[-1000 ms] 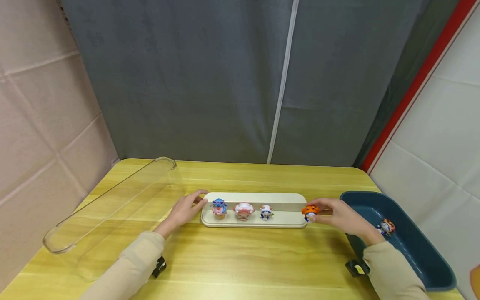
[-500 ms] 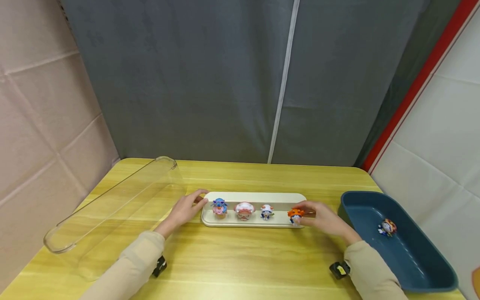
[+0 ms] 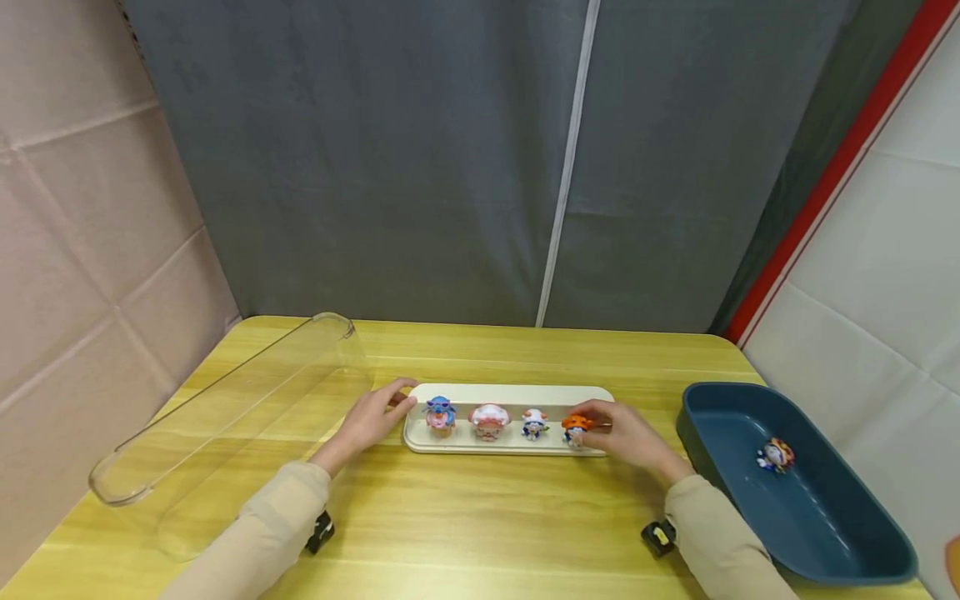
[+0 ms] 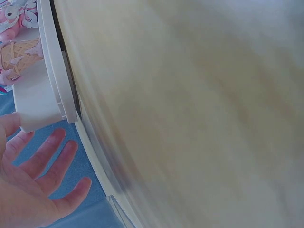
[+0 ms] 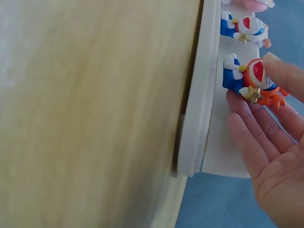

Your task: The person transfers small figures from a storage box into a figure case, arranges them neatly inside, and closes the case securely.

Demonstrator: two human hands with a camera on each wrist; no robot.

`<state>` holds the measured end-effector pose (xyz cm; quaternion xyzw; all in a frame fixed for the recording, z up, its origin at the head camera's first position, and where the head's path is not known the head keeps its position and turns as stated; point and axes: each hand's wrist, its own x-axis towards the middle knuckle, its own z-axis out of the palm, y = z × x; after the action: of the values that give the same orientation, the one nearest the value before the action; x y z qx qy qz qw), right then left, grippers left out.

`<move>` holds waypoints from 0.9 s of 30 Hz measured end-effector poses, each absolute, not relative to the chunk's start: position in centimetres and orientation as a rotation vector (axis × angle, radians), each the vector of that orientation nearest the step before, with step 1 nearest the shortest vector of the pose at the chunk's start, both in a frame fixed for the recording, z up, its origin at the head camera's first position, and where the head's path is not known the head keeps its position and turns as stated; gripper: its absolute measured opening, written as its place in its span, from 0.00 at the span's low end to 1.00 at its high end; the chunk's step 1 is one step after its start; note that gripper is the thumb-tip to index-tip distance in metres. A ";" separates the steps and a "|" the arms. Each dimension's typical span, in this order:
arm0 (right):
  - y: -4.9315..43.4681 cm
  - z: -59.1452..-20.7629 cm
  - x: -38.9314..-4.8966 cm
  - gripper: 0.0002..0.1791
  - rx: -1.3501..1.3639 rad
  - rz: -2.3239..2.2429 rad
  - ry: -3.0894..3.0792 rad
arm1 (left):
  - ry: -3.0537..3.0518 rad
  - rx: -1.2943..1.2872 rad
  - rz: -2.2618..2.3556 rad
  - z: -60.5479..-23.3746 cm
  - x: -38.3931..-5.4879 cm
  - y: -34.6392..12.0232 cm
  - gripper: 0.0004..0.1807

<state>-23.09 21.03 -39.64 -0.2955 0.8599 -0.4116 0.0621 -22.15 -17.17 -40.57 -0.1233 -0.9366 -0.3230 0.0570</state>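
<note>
Three figurines (image 3: 489, 423) stood on white tray (image 3: 517, 394); right hand (image 3: 628, 432) pinched orange figurine (image 3: 575, 430) near right end; left hand (image 3: 371, 419), fingers apart, at left end; unplaced figurine (image 3: 776, 456) lay in bin (image 3: 817, 525), tray's right.

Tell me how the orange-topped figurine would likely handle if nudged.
The orange-topped figurine is probably stiff: no denting shows where the right hand pinches it. Its smooth-looking surface may be somewhat slippery. Its head looks wide against its small body, so it might tip if nudged.

Under bright light the wooden table (image 3: 480, 517) shows a pale sheen at its near side, soft shadows by both sleeves (image 3: 262, 517) and blurred grain in both wrist views.
</note>
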 end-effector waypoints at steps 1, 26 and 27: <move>21.0 -39.7 -23.1 0.17 -0.896 -1.242 2.607 | -2.841 -0.372 -0.981 -40.6 -22.1 -17.2 0.17; 19.9 -39.8 -23.6 0.14 -0.844 -1.190 2.652 | -2.839 -0.382 -0.989 -40.6 -22.1 -17.2 0.17; 19.8 -39.8 -23.7 0.13 -0.847 -1.186 2.647 | -2.840 -0.382 -0.989 -40.6 -22.1 -17.2 0.17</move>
<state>-23.67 19.84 -39.75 -0.2797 0.8745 -0.3918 0.0597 -22.14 -17.19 -40.60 -0.1257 -0.9355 -0.3257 0.0553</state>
